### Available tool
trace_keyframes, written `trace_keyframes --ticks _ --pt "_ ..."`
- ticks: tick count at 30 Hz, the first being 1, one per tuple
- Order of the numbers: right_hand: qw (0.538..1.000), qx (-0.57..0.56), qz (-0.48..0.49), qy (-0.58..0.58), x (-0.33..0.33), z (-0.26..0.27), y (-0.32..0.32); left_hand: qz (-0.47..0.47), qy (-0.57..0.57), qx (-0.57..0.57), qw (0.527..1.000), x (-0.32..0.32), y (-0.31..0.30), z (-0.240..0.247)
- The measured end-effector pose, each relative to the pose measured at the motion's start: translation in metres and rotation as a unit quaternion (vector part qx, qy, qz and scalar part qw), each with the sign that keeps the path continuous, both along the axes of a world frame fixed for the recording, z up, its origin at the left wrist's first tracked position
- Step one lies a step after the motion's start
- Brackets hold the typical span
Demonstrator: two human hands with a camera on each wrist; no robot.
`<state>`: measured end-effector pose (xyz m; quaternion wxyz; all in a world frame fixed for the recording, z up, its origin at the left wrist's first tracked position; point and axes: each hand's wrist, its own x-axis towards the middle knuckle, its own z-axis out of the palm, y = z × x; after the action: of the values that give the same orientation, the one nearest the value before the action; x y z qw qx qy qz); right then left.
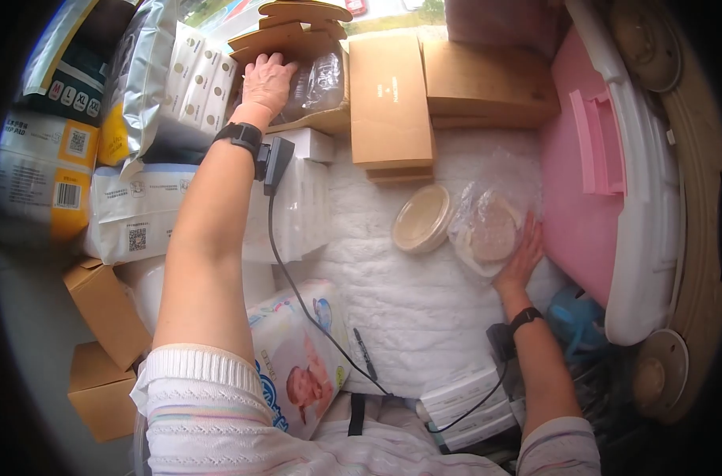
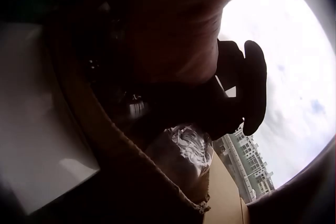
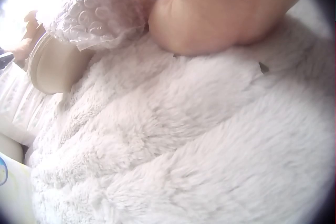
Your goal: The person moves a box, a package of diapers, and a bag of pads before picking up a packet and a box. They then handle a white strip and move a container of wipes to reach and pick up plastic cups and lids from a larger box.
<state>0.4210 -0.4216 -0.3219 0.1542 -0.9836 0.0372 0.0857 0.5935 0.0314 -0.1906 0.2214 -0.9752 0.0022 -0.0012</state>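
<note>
My left hand reaches into an open cardboard box at the back, its fingertips hidden from view. Clear plastic-wrapped contents show beside the hand; crinkled plastic also shows inside the box in the left wrist view. I cannot tell whether the left fingers hold anything. My right hand lies along the right side of a round tan container in bubble wrap, fingers extended beside the wrap. A lidded round tan tub stands left of it, tilted on the fluffy white blanket.
Cardboard boxes stand at the back centre. A pink and white plastic bin borders the right. Packaged goods line the left, with a diaper pack near the lap. A black pen and a cable cross the near area.
</note>
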Motion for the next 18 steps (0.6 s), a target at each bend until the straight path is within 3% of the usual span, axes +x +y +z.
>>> trace_keyframes --ticks 3,6,8,12,15,18 --pt "1.0 0.005 -0.002 0.01 -0.001 0.007 0.003 0.046 0.036 -0.015 0.998 0.006 -0.019 0.011" --pt "1.0 0.006 0.006 0.01 0.001 0.008 0.002 0.091 0.126 0.012 0.988 0.02 -0.028 0.018" --pt "1.0 0.003 0.008 0.012 -0.001 0.007 0.001 0.146 0.232 -0.035 0.961 0.041 -0.021 0.018" --pt "0.999 0.011 -0.015 0.039 0.001 0.011 0.003 0.131 0.316 -0.067 0.937 0.057 -0.012 0.026" --pt "0.999 0.013 -0.001 0.035 0.004 0.014 0.003 0.103 0.22 -0.056 0.968 0.032 -0.023 0.022" --pt "0.999 0.006 0.003 0.044 0.0 0.009 0.0 -0.016 0.085 -0.069 0.994 0.015 -0.003 0.011"
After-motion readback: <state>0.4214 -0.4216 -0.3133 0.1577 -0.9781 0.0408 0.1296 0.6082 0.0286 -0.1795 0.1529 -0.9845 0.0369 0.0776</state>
